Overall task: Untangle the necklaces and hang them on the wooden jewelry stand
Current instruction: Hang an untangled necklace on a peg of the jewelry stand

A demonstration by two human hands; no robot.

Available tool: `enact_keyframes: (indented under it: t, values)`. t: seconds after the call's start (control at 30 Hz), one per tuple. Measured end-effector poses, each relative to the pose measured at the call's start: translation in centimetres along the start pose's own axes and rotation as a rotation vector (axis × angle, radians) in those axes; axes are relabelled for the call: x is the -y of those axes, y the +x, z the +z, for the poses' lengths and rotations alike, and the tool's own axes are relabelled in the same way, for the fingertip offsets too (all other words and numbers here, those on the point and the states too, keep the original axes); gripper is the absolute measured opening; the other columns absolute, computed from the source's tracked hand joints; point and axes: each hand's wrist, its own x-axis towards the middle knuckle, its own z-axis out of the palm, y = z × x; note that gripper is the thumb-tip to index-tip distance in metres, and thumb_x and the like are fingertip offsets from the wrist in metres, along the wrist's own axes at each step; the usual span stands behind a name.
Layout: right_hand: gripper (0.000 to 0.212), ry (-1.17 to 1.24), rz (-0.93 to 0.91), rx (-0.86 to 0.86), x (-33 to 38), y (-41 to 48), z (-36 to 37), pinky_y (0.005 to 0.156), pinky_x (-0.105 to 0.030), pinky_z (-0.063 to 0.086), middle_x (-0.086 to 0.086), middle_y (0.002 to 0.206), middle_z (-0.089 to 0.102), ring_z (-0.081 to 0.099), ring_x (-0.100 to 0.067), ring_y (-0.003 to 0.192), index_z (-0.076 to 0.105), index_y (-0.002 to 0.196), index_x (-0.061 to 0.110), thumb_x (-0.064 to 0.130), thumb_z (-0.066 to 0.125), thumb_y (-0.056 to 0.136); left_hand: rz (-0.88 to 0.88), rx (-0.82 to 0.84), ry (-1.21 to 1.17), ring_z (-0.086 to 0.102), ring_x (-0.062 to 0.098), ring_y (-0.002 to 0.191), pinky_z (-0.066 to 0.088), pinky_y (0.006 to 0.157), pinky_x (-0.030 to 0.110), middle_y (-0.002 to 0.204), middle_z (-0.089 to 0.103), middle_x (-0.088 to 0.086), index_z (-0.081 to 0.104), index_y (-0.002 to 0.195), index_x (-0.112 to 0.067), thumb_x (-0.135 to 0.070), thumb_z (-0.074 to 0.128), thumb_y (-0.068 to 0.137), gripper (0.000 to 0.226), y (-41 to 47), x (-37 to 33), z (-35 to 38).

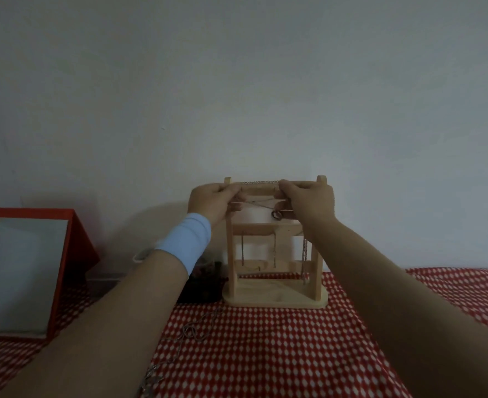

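Tablecloth red with white diamond-dot pattern; wooden jewelry stand plain pale wood; box at table's left edge red-orange, inner panel pale grey; wristband light blue; loose necklace silver; held necklace silver, ring pendant dark; wall greyish white

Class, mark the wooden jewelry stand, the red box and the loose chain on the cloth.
wooden jewelry stand (pixel 275 299), head view, base.
red box (pixel 79 254), head view, side wall.
loose chain (pixel 191 329), head view, loop.

The stand sits mid frame on the tablecloth, with a box at the left edge and a loose chain before it, toward lower left. At its top bar the left hand and right hand pinch a necklace stretched between them.
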Motion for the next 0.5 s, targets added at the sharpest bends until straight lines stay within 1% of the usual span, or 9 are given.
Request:
enact_keyframes:
  t: [0.1,0.17,0.23,0.27,0.3,0.33,0.4,0.47,0.5]
  values:
    - [0.021,-0.079,-0.015,-0.118,0.0,0.4,0.7,0.059,-0.039,0.063,-0.011,0.086,0.074,0.07,-0.023,0.052,0.063,0.069,0.01,0.01,0.072,0.088,0.003,-0.095,0.137,0.068,0.019,0.059,0.06,0.072,0.035,0.076,0.077,0.0,0.075,0.071,-0.013,-0.025,0.07,0.084,0.019,1.0,-0.7,0.6]
    - [0.033,-0.117,-0.003,-0.173,0.2,0.2,1.1,0.065,-0.044,0.064,-0.013,0.086,0.075,0.072,-0.027,0.057,0.048,0.063,0.003,0.009,0.07,0.086,-0.004,-0.132,0.175,0.068,0.021,0.056,0.062,0.069,0.037,0.069,0.075,-0.002,0.074,0.065,-0.014,-0.026,0.071,0.083,0.022,1.7,-0.7,0.9]
    - [0.044,-0.09,0.02,-0.198,0.3,-0.2,1.4,0.071,-0.048,0.063,-0.018,0.079,0.074,0.071,-0.031,0.063,0.033,0.06,0.003,0.003,0.067,0.089,-0.005,-0.143,0.232,0.07,0.021,0.056,0.062,0.068,0.04,0.064,0.074,-0.004,0.073,0.064,-0.013,-0.027,0.069,0.083,0.024,2.1,-0.4,1.0]
    - [0.046,-0.06,0.043,-0.193,0.2,-0.3,1.5,0.071,-0.047,0.063,-0.019,0.08,0.074,0.069,-0.031,0.064,0.031,0.06,0.004,0.001,0.066,0.09,-0.011,-0.146,0.253,0.071,0.022,0.056,0.062,0.068,0.04,0.063,0.074,-0.005,0.074,0.064,-0.012,-0.028,0.068,0.083,0.025,2.1,-0.2,1.1]
    - [0.044,-0.03,0.076,-0.182,-0.2,-0.2,1.5,0.07,-0.044,0.061,-0.018,0.081,0.073,0.067,-0.029,0.064,0.034,0.061,0.003,0.002,0.067,0.091,-0.017,-0.145,0.269,0.072,0.022,0.056,0.062,0.068,0.041,0.063,0.073,-0.005,0.073,0.064,-0.012,-0.03,0.067,0.084,0.028,2.1,0.0,1.1]
    - [0.038,0.0,0.112,-0.162,-0.7,-0.1,1.6,0.068,-0.042,0.06,-0.017,0.081,0.074,0.066,-0.026,0.062,0.044,0.064,0.001,0.005,0.069,0.092,-0.017,-0.139,0.284,0.072,0.022,0.057,0.062,0.068,0.04,0.064,0.074,-0.005,0.073,0.064,-0.012,-0.032,0.066,0.085,0.03,2.1,0.2,1.0]
    - [0.02,0.021,0.17,-0.121,-2.2,0.1,1.7,0.068,-0.039,0.061,-0.014,0.081,0.076,0.068,-0.022,0.062,0.065,0.072,0.009,0.01,0.072,0.091,-0.006,-0.1,0.315,0.073,0.023,0.06,0.062,0.071,0.04,0.066,0.074,-0.004,0.072,0.064,-0.014,-0.031,0.064,0.086,0.03,1.7,0.9,0.9]
    - [0.014,-0.025,0.178,-0.082,-3.6,0.1,1.7,0.074,-0.037,0.064,-0.009,0.083,0.076,0.07,-0.02,0.071,0.071,0.076,0.013,0.006,0.073,0.088,0.008,-0.031,0.367,0.073,0.021,0.066,0.061,0.075,0.04,0.07,0.075,-0.002,0.074,0.067,-0.015,-0.028,0.062,0.085,0.024,1.2,1.7,0.9]
    - [0.014,-0.044,0.172,-0.056,-4.1,-0.1,1.8,0.073,-0.034,0.063,-0.006,0.084,0.075,0.07,-0.019,0.074,0.073,0.078,0.014,0.004,0.074,0.087,0.023,0.002,0.391,0.073,0.021,0.07,0.061,0.077,0.04,0.072,0.076,0.0,0.075,0.07,-0.015,-0.028,0.063,0.083,0.022,0.9,2.2,0.9]
